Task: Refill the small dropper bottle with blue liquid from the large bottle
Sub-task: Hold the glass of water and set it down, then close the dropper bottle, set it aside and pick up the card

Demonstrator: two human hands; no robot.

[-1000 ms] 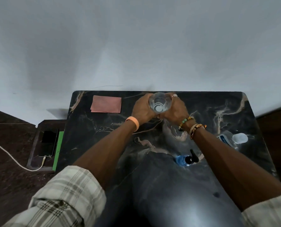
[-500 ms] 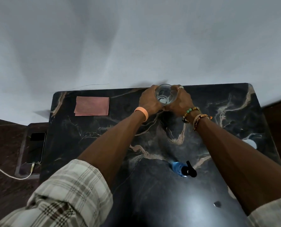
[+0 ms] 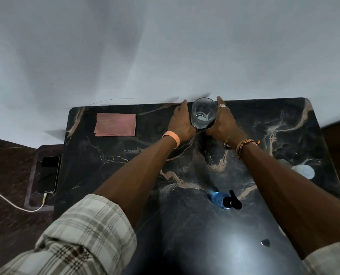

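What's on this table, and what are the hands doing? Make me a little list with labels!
table: dark marbled top
glass: clear, upright, near the far edge
left hand: fingers straight, at the glass's left side
right hand: fingers straight, at its right side
small bottle: blue, black top, between the forearms
white cap: right of the right arm, what's under it hidden
cloth: pink, folded, far left
phone: on a low stand, cable plugged in

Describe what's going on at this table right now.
A person has both hands at a glass standing at the far edge of the table. The left hand and right hand flank it, fingers straight along its sides rather than curled round it. The blue dropper bottle sits nearer the person, untouched, so the refill has not begun. A pink cloth lies at the far left.
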